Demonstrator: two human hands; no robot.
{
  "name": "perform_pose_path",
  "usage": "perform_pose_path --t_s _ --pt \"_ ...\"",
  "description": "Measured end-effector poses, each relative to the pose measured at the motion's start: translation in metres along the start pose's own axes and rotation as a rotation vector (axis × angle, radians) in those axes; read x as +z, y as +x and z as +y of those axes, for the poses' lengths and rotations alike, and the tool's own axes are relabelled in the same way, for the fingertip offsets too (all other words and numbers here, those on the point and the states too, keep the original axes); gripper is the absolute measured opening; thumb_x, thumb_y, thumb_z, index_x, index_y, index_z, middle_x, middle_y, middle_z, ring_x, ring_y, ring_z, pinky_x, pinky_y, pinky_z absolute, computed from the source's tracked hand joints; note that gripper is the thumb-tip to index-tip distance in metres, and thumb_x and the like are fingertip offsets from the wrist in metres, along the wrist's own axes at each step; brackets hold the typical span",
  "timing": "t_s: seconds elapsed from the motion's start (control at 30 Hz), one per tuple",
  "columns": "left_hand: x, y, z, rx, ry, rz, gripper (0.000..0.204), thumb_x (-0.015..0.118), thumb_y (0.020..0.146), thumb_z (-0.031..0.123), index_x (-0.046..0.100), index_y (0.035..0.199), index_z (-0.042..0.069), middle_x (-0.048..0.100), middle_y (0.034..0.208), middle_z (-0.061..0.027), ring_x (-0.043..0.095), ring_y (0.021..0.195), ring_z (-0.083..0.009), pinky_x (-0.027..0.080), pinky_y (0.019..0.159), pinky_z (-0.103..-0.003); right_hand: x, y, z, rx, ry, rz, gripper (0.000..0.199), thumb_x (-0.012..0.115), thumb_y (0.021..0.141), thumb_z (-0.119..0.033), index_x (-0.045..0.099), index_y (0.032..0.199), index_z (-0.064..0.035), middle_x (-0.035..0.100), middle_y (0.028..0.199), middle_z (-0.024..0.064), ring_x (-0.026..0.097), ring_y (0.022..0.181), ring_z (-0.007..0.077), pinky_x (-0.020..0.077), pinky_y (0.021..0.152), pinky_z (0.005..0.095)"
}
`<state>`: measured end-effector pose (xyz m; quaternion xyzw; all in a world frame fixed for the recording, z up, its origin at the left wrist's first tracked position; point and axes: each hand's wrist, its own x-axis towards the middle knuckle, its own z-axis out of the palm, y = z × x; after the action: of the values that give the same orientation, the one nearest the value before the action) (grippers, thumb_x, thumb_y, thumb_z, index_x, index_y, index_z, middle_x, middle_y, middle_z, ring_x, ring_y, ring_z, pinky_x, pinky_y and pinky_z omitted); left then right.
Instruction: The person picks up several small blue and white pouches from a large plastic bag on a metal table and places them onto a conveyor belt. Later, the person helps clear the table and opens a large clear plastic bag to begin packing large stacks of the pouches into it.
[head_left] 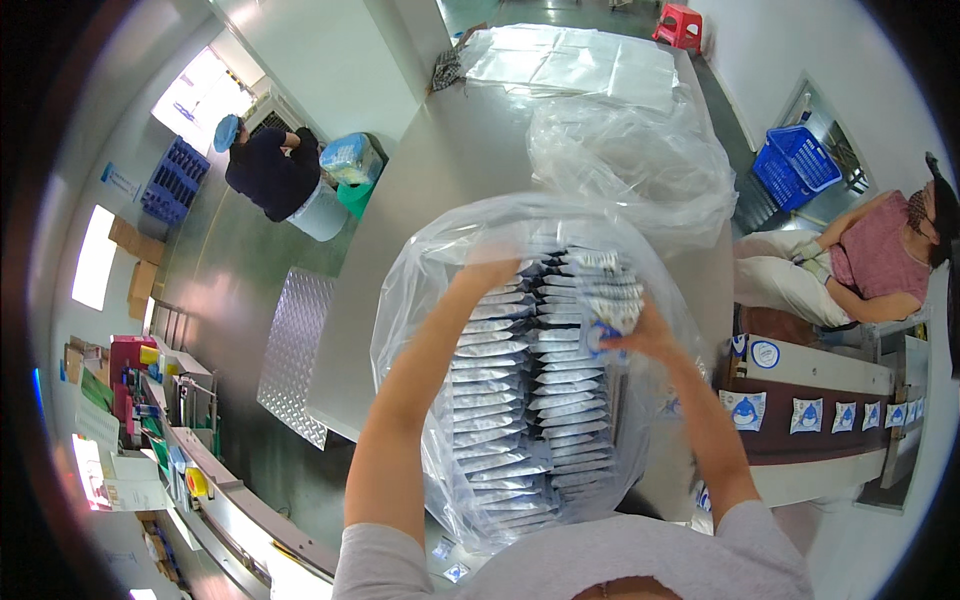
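Crinkly clear bag (pixel 430 300) (flat stacked sachets (pixel 510 400))

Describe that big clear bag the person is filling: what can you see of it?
The bag is thin, clear, crinkled plastic, open at the top and standing on the grey table. Inside are two neat rows of flat white pouches with blue print, stacked on edge. The left hand reaches into its far end; the right hand holds a few pouches at the right row. A second, crumpled clear bag lies just behind it.
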<state>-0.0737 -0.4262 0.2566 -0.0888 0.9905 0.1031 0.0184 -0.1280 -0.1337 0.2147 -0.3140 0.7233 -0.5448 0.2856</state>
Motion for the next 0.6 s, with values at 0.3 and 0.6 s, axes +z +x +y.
perform_pose_path --t_s 0.3,0.6 --pt "0.004 0.013 -0.044 -0.069 -0.371 0.01 0.048 0.047 0.088 0.023 0.041 0.131 0.002 0.049 0.126 -0.0227 0.05 0.112 -0.0393 0.039 0.096 -0.049 0.02 0.161 -0.104 0.004 -1.108 -0.094 0.082 0.083 0.047 -0.024 0.047 0.118 -0.0023 0.056 0.113 0.0194 0.057 0.102 0.0338 0.0469 0.084 0.04" --pt "-0.055 0.011 -0.014 0.218 0.628 0.863 0.049 0.055 0.083 0.024 0.044 0.13 0.013 0.048 0.123 -0.0207 0.061 0.088 -0.0408 0.048 0.079 -0.048 0.088 0.188 -0.059 -0.342 -1.317 -0.083 0.063 0.08 0.053 -0.024 0.057 0.11 -0.0093 0.055 0.113 0.0106 0.05 0.11 0.0257 0.0423 0.084 0.0422"
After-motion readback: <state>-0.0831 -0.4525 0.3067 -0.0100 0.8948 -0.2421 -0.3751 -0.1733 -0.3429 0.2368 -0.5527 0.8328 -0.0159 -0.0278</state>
